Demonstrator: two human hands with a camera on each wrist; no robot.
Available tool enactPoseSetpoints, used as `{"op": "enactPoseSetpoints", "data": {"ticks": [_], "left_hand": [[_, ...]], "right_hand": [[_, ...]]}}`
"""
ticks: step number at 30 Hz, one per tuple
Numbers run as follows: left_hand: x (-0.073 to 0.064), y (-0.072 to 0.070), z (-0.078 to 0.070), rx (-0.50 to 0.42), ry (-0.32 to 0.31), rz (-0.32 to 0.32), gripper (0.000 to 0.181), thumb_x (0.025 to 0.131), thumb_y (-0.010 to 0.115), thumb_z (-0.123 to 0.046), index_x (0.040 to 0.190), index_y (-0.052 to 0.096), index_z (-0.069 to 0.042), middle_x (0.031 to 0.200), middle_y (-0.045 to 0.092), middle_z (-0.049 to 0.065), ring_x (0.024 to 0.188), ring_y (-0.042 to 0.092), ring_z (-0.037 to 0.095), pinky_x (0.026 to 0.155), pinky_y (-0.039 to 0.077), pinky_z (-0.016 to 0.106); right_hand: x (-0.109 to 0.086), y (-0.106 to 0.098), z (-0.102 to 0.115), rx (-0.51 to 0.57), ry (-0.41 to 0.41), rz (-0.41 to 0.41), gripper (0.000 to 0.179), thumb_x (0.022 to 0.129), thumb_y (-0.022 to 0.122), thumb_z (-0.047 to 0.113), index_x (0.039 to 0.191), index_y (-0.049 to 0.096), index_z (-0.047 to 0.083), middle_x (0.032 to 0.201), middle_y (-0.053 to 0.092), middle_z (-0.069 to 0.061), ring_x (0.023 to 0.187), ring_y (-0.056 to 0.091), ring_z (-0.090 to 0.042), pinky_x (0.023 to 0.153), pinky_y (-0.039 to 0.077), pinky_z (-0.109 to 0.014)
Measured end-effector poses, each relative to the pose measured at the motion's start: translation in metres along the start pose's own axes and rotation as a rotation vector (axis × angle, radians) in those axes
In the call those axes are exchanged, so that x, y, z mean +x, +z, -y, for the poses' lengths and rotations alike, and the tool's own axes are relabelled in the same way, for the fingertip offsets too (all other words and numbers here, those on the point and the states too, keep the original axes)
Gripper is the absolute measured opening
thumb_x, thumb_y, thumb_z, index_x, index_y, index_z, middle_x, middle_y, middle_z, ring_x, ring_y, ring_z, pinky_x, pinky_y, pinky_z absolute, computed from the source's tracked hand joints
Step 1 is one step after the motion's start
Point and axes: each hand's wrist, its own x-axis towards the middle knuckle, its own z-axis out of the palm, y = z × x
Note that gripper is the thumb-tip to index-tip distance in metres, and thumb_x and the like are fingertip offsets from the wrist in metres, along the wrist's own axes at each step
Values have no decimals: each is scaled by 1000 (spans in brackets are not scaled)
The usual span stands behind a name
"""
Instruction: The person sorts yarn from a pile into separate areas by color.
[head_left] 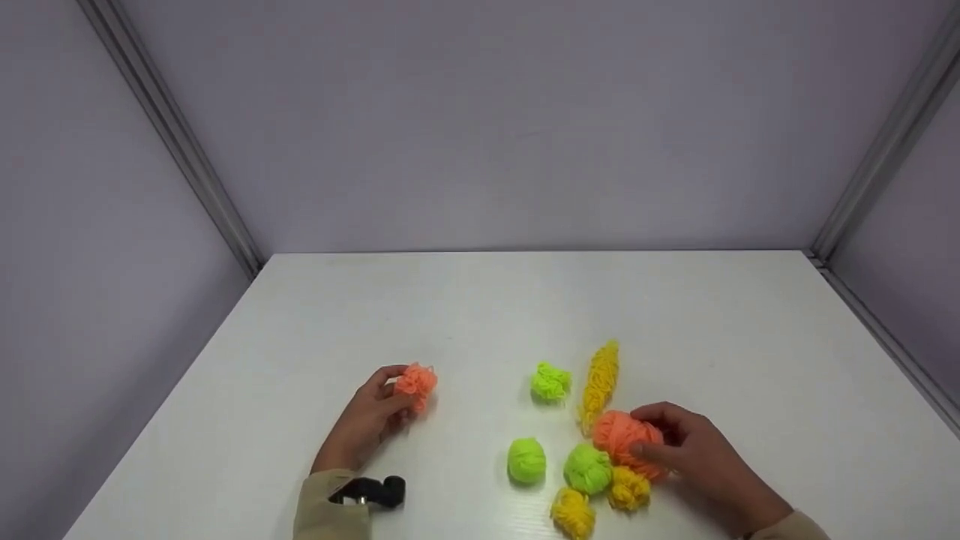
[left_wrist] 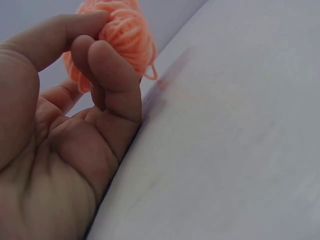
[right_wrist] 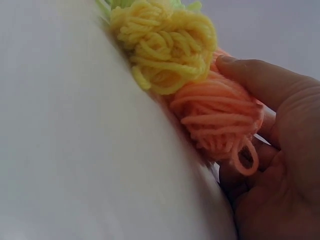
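My left hand [head_left: 373, 411] pinches a small orange ball of yarn [head_left: 417, 384] between thumb and fingers, low over the left part of the table; the left wrist view shows its looped strands [left_wrist: 126, 37] at the fingertips. On the right, my right hand [head_left: 701, 454] grips a larger orange ball of yarn [head_left: 622, 439], thumb on the near side and fingers behind. Close against it are a yellow yarn ball [head_left: 628, 489] and a green yarn ball [head_left: 589, 469]. In the right wrist view, the yellow ball [right_wrist: 172, 50] partly covers the orange yarn [right_wrist: 220, 115], from which a loose loop hangs.
A long yellow yarn bundle [head_left: 600, 384] lies behind the orange ball. Left of it sits a loose green yarn clump [head_left: 550, 382], with a green yarn ball [head_left: 526, 460] nearer. Another yellow ball [head_left: 573, 514] is at the front. Pale walls [head_left: 525, 135] enclose the white table [head_left: 450, 300].
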Motion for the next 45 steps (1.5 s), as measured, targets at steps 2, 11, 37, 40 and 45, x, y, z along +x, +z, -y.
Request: {"op": "enactPoseSetpoints", "data": {"ticks": [2, 11, 37, 40, 45], "left_hand": [[3, 0, 0, -5, 6, 0, 57, 81, 72, -23, 131, 44, -20, 108, 57, 13, 76, 56, 19, 60, 46, 27], [7, -2, -3, -19, 29, 4, 53, 85, 68, -20, 132, 43, -19, 105, 56, 13, 73, 53, 18, 61, 45, 27], [18, -6, -4, 1, 11, -9, 54, 83, 70, -22, 131, 44, -19, 105, 57, 12, 72, 54, 17, 60, 45, 26], [14, -5, -9, 12, 7, 0, 52, 85, 67, -19, 132, 43, -17, 104, 58, 11, 73, 54, 17, 61, 45, 27], [17, -6, -7, 56, 0, 5, 54, 82, 71, -25, 130, 46, -19, 104, 58, 11, 69, 53, 16, 56, 43, 26]], "right_hand": [[1, 0, 0, 13, 8, -2, 56, 69, 77, 43, 115, 60, 17, 108, 58, -4, 93, 49, -23, 78, 44, -31], [8, -2, 1, 0, -23, -14, 57, 69, 78, 44, 115, 60, 16, 108, 59, -3, 93, 49, -23, 78, 43, -32], [18, -6, 1, -69, -104, 98, 62, 68, 79, 45, 120, 57, 20, 117, 57, 0, 98, 51, -21, 85, 43, -34], [19, -7, 0, -95, -113, 110, 63, 67, 80, 44, 120, 56, 21, 118, 56, 0, 97, 50, -21, 84, 42, -34], [19, -6, 0, -80, -94, 123, 63, 66, 81, 40, 122, 55, 23, 121, 55, 1, 103, 50, -20, 91, 42, -39]]}}
